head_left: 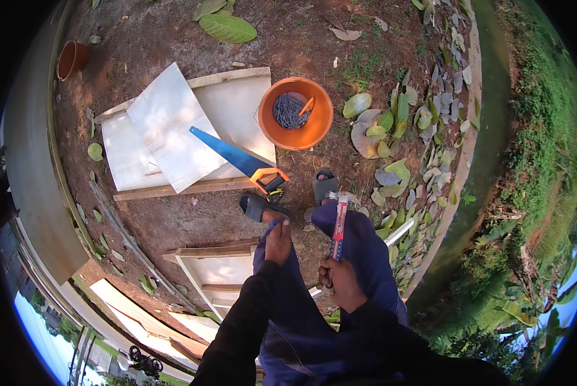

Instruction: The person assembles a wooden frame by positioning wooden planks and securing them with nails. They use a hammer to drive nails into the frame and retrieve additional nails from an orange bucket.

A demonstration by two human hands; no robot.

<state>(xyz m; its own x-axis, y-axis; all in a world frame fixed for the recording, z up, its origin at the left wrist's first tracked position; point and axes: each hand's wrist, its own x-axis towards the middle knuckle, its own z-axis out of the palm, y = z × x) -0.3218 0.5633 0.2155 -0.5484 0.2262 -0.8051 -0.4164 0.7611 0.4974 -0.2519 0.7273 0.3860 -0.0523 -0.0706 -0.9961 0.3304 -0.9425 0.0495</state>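
My right hand [341,283] is wrapped round the lower handle of a hammer [340,225], which has a red, white and blue patterned grip. The hammer points away from me, its metal head lying over my right knee near the sandal. On my left knee, my left hand [277,244] has its fingers closed on the dark blue trouser leg [262,257]. Just beyond my feet lies a handsaw [227,151] with a blue blade and an orange and black handle. It rests across white boards [172,125] in a wooden frame.
An orange bucket [327,116] holding many nails and an orange-handled tool stands beyond my feet. Another white-panelled wooden frame [227,270] is at my left. Fallen leaves [391,128] lie along a ditch [472,212] on the right. A brown pot [73,60] sits far left.
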